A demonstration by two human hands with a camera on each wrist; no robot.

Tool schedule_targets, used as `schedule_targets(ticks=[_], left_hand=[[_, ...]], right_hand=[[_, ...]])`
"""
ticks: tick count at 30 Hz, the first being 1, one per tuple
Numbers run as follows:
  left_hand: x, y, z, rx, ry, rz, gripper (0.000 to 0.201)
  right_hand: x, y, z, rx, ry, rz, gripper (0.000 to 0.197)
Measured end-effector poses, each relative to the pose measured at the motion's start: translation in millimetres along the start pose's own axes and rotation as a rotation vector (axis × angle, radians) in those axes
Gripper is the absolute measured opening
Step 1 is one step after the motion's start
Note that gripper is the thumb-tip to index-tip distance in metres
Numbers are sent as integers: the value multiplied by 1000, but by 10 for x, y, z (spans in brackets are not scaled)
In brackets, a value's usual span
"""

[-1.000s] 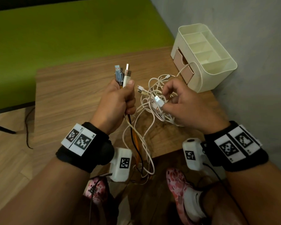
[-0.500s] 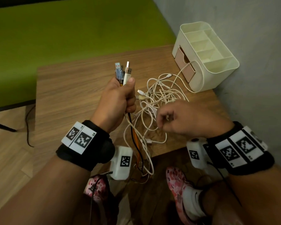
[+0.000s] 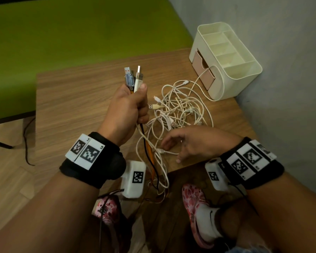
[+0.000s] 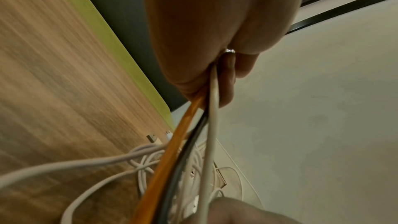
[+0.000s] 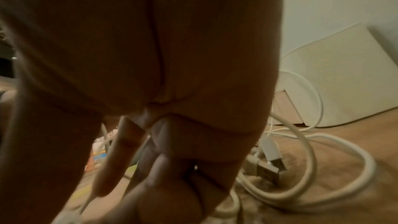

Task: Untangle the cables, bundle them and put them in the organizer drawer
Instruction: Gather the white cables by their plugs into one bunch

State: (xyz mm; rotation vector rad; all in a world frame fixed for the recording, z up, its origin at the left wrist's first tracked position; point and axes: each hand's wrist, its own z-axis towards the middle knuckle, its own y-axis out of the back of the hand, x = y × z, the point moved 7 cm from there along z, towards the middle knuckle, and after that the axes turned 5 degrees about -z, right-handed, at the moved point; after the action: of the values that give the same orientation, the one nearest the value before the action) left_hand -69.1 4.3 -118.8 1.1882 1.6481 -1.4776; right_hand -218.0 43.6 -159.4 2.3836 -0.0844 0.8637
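My left hand (image 3: 135, 105) is held upright above the wooden table (image 3: 77, 106) and grips three cables near their ends. Their USB plugs (image 3: 133, 77) stick up from the fist. The orange cable (image 4: 172, 159), black cable (image 4: 185, 159) and white cable (image 4: 210, 142) hang down past the table's front edge. A tangle of white cables (image 3: 181, 106) lies right of that hand. My right hand (image 3: 171, 150) hovers low near the front edge, fingers relaxed around a small white plug (image 3: 160, 150) without gripping it. The cream organizer (image 3: 226, 59) with pink drawers (image 3: 199, 61) stands at the back right.
One white cable (image 3: 201, 77) loops up against the organizer's drawer front. A grey wall (image 3: 281, 70) runs close along the table's right side. A green surface (image 3: 80, 33) lies beyond the far edge. Pink shoes (image 3: 195, 199) show below the front edge.
My right hand let go of the white plug it held over the tangle and moved down toward the table's front edge. The left hand stayed put with its cables.
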Motion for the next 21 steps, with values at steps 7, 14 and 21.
schedule_targets(ticks=[7,14,21], left_hand=[[4,29,21,-20,-14,-28,26],[8,-49,-6,-20,-19,-29,24],[95,-309,-69,97,-170,127,11]], right_hand=[[50,128,14,-175,55,14,30],[19,709,-267,-761,123,327,8],[179,676,-266,-820,276,677,7]])
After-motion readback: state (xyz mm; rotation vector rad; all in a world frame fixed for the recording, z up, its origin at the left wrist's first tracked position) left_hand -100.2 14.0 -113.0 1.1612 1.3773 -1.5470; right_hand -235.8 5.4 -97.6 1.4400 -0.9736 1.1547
